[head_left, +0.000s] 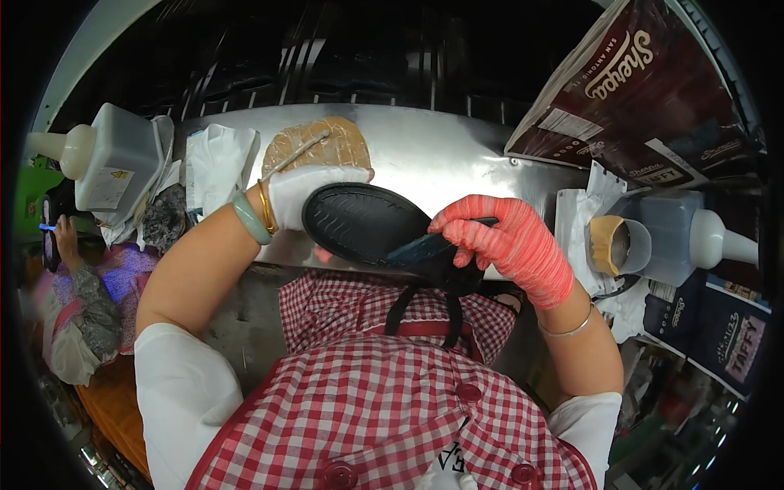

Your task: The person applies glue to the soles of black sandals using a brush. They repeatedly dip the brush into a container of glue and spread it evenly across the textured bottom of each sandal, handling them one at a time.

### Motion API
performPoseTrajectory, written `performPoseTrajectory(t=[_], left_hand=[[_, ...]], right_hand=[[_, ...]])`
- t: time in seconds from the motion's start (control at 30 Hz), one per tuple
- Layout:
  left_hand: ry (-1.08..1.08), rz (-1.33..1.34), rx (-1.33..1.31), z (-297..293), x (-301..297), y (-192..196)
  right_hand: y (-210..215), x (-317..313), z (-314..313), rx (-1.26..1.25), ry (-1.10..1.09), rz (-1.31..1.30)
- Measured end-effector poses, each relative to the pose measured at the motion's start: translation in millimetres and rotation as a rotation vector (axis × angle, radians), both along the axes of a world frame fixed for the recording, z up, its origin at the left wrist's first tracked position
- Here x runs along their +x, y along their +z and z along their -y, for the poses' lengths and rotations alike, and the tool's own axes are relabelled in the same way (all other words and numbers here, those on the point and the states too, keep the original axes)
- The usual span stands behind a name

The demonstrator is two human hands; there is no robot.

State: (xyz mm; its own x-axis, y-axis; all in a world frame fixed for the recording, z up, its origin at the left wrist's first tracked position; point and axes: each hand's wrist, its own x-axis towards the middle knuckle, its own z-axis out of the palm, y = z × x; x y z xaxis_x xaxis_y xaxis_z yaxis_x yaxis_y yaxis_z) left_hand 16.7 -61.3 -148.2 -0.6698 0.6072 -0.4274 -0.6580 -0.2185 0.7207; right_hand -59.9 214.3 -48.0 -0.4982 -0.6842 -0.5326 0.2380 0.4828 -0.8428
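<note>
A black shoe sole point(367, 224) is held above the front of the metal table, tilted, with its hollow inner face up. My left hand point(310, 192), in a white glove, grips its left end from behind; most of those fingers are hidden under the sole. My right hand point(506, 245), in a pink-red knit glove, is closed on a slim dark-blue tool point(418, 247). The flat end of that tool lies against the right part of the sole; whether it is a brush or a blade cannot be made out.
Beyond my left hand, a stick rests on a plastic-wrapped tan pad point(327, 147) on the metal table point(445, 155). White cloths point(216, 167) and a grey bottle point(114, 159) stand left. Right are a clear bottle point(674, 237), a cup point(625, 245) and a maroon bag point(629, 90). Another person's hand point(67, 241) shows far left.
</note>
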Motion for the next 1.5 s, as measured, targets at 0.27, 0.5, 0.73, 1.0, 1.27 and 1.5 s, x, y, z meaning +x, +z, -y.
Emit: performPoseTrajectory(t=[0.27,0.5,0.73,1.0,1.27,1.5], left_hand=[[0.150,-0.103,-0.074,-2.3,2.1,-6.2],[0.151,0.011,0.057,-12.2,10.5,8.5],[0.092,0.403,0.225,-31.5,11.6,18.0],[0.117,0.299,0.259,-13.2,38.2,17.1],[0.229,-0.245,0.411,-49.5,74.6,89.6],[0.594,-0.411,0.702,-83.2,-30.9,227.9]], right_hand=[[-3.2,6.2,-43.0,0.044,-0.118,-0.021],[17.6,20.8,-53.7,-0.212,-0.165,-0.144],[1.4,44.6,-7.0,-0.606,0.269,-0.825],[26.7,56.6,-38.1,-0.439,0.389,-1.063],[29.8,74.1,-86.1,-0.883,-0.689,-1.249],[40.2,72.4,-95.6,-0.929,-1.163,-1.100]])
